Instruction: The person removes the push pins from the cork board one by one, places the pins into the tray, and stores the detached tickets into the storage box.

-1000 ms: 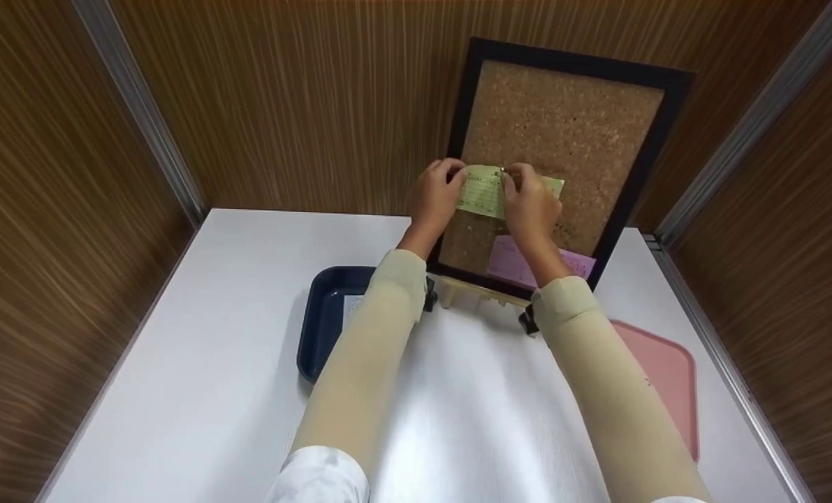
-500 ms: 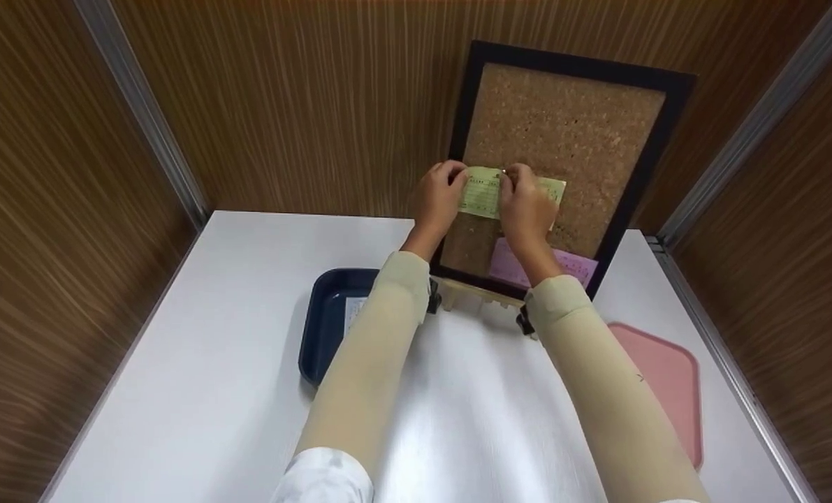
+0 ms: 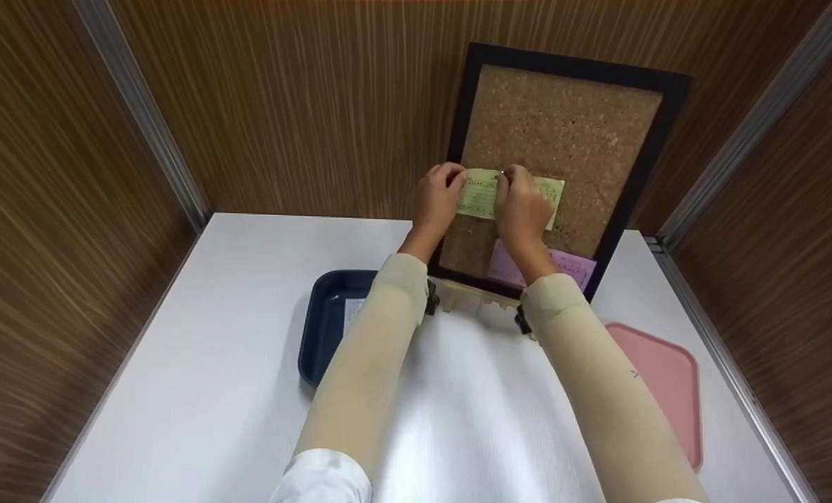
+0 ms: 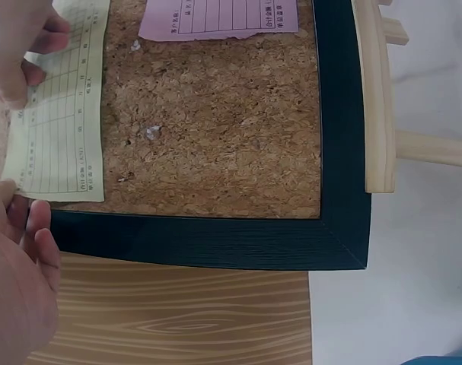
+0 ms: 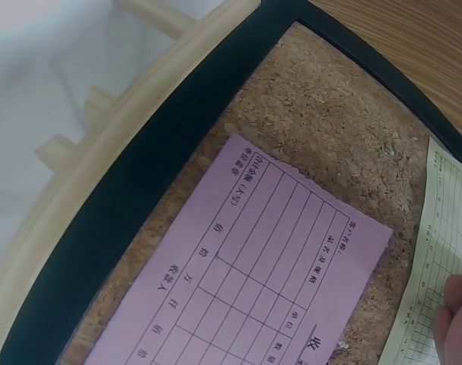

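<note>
A black-framed corkboard (image 3: 562, 119) leans on a wooden easel (image 4: 379, 99). A pale yellow-green receipt slip (image 3: 477, 197) lies across it, printed with a ruled table. My left hand (image 3: 436, 199) pinches the slip's upper left corner between thumb and fingers, at the board's left frame. At the slip's top edge, near its middle, my right hand (image 3: 524, 209) pinches a small pushpin that shows only as a bright glint. In the left wrist view the right fingers (image 4: 17, 80) press over the slip. Below it, a purple-pink receipt slip (image 5: 253, 251) lies on the cork, partly behind my right wrist.
A dark blue tray (image 3: 314, 342) with a white paper (image 3: 351, 311) in it sits left of the easel, partly under my left forearm. A pink tray (image 3: 674, 384) lies at the right. Black clips (image 3: 432, 299) are at the easel's foot. Wood-grain walls (image 3: 283, 105) enclose the white table (image 3: 199, 335).
My right hand has shifted slightly left and tilted at the slip's top edge, baring more of the slip's right end. The left hand keeps its hold on the corner.
</note>
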Action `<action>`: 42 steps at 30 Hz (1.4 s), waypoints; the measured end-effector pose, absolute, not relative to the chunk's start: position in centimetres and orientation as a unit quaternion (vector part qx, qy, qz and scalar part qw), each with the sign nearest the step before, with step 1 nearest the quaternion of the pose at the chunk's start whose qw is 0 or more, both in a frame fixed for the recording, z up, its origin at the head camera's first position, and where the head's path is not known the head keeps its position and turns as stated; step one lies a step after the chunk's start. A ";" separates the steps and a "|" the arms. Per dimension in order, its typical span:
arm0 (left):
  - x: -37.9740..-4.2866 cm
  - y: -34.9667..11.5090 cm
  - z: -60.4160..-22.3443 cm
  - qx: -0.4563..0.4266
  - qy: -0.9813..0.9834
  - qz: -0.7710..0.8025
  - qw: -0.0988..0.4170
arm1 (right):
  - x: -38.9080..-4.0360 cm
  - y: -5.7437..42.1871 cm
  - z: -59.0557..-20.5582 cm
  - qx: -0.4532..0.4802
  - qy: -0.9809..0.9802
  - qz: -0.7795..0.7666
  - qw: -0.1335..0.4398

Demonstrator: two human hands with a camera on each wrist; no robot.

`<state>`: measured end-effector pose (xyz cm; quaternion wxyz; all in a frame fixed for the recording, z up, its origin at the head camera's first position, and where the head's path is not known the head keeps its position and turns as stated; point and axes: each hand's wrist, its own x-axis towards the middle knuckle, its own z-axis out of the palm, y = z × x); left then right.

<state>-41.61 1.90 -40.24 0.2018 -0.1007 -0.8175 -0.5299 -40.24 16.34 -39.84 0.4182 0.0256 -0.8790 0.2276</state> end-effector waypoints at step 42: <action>-41.2 1.8 -40.1 -0.078 -0.826 -0.525 0.191 | -40.4 16.9 -39.5 0.030 -0.883 0.257 0.391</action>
